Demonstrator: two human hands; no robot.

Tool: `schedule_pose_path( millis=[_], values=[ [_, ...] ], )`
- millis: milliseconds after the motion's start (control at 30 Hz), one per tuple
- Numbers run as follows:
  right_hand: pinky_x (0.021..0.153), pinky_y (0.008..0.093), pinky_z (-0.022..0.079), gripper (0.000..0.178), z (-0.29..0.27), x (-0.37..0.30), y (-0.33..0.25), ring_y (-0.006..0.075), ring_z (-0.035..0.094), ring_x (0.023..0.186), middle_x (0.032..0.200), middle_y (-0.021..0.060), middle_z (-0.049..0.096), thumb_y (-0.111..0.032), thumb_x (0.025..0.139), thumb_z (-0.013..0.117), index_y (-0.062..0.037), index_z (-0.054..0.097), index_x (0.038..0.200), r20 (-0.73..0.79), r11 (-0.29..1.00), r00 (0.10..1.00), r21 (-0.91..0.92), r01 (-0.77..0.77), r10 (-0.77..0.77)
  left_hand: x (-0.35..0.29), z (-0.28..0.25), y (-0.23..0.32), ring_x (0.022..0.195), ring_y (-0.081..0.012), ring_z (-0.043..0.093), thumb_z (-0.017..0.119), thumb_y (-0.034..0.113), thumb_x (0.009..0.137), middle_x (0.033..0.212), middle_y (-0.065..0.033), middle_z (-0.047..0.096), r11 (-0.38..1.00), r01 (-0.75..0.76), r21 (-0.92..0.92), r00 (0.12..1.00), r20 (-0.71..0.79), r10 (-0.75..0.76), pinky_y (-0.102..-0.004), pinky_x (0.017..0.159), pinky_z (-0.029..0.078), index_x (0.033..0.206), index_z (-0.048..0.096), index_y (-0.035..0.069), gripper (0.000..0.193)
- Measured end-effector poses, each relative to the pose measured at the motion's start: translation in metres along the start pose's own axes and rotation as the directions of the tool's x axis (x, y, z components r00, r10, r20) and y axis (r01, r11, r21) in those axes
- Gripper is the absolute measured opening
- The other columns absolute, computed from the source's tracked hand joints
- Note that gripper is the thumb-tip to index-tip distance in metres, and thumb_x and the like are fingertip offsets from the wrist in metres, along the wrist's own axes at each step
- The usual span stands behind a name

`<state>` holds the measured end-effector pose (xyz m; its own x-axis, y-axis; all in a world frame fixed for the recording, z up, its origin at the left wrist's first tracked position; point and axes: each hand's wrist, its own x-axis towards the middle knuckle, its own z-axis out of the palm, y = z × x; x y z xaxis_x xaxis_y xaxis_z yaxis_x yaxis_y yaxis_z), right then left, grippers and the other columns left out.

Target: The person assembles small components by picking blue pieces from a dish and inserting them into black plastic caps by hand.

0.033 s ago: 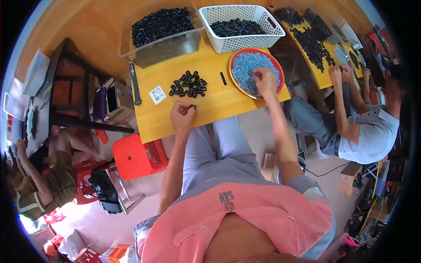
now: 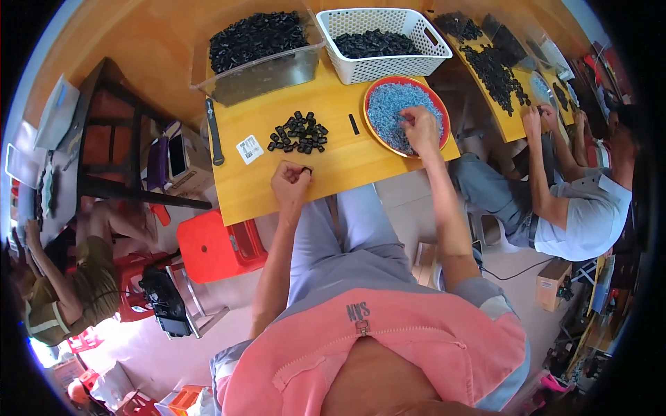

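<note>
My left hand (image 2: 288, 183) is closed near the table's front edge. A small black plastic part (image 2: 306, 170) shows between its thumb and fingertips. Just beyond it lies a loose pile of black cylindrical plastic parts (image 2: 298, 132). To the right, my right hand (image 2: 420, 130) reaches over a round red-rimmed bowl (image 2: 447, 119) filled with tiny pale blue pieces (image 2: 392, 102). Its fingers are pinched together at the surface of the pieces; whatever they hold is too small to make out.
On the yellow table (image 2: 270, 193) lie a dark strip (image 2: 354, 124), a white label (image 2: 249, 149) and a long black tool (image 2: 214, 132). A clear bin (image 2: 260, 87) and a white basket (image 2: 388, 68) of black parts stand behind. Other people sit at both sides; a red stool (image 2: 208, 246) is below left.
</note>
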<state>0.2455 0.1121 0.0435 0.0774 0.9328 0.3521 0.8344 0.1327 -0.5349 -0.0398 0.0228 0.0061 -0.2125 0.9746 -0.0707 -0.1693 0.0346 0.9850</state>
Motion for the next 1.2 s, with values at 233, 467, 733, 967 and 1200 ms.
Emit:
schedule_pose_path(
  millis=[233,467,733,967,1200],
  values=[
    [0.073,0.0394,0.045,0.015,-0.001,0.006,-0.005,0.0308,0.056,0.084,0.086,0.0129,0.056,-0.002,0.066,0.064,-0.0055,0.063,0.08,0.161,0.994,0.987,-0.104,0.021,-0.004,-0.003,-0.001,-0.006,0.057,-0.0087,0.056,0.057,-0.001,0.075,0.069,-0.0058,0.058,0.995,-0.066,0.069,0.998,0.005,0.066,-0.0189,0.052,0.045,0.076,0.048,0.002,0.009],
    [0.072,0.0402,0.044,0.012,-0.008,0.007,-0.015,0.0313,0.056,0.084,0.088,0.0134,0.056,-0.002,0.069,0.059,-0.0046,0.061,0.08,0.227,0.973,0.973,-0.214,0.09,-0.041,-0.003,-0.002,-0.011,0.057,-0.0081,0.055,0.057,-0.001,0.075,0.068,-0.005,0.058,0.993,-0.076,0.086,0.997,0.014,0.075,-0.0186,0.052,0.044,0.076,0.048,0.002,0.01],
    [0.058,0.0268,0.048,0.003,-0.01,0.017,0.014,0.0149,0.058,0.068,0.076,0.0076,0.06,-0.004,0.075,0.058,-0.0016,0.057,0.077,0.254,0.835,0.94,0.445,-0.323,0.229,-0.004,0.0,-0.008,0.058,-0.0046,0.052,0.059,0.0,0.075,0.066,-0.0007,0.054,0.996,-0.04,0.075,0.999,0.021,0.039,-0.0166,0.055,0.042,0.074,0.048,0.003,0.012],
    [0.058,0.0212,0.049,0.015,-0.017,0.011,0.001,0.0102,0.057,0.063,0.074,0.0065,0.061,-0.005,0.081,0.056,0.0028,0.06,0.092,0.344,0.418,0.892,0.793,-0.444,0.294,-0.005,-0.004,-0.004,0.062,-0.0055,0.053,0.061,0.002,0.075,0.069,-0.0009,0.056,0.988,-0.017,0.154,1.0,0.017,0.014,-0.0173,0.058,0.044,0.076,0.051,0.001,0.01],
    [0.057,0.0205,0.046,0.014,0.024,-0.038,-0.077,0.0089,0.057,0.064,0.075,0.0051,0.062,-0.006,0.078,0.06,0.0002,0.063,0.09,0.444,0.418,0.894,0.803,-0.425,0.057,-0.005,-0.009,-0.004,0.071,-0.0071,0.056,0.063,0.001,0.075,0.08,-0.0022,0.061,0.999,0.009,-0.051,0.996,0.091,-0.004,-0.0185,0.066,0.046,0.091,0.059,0.0,0.016]
  ],
)
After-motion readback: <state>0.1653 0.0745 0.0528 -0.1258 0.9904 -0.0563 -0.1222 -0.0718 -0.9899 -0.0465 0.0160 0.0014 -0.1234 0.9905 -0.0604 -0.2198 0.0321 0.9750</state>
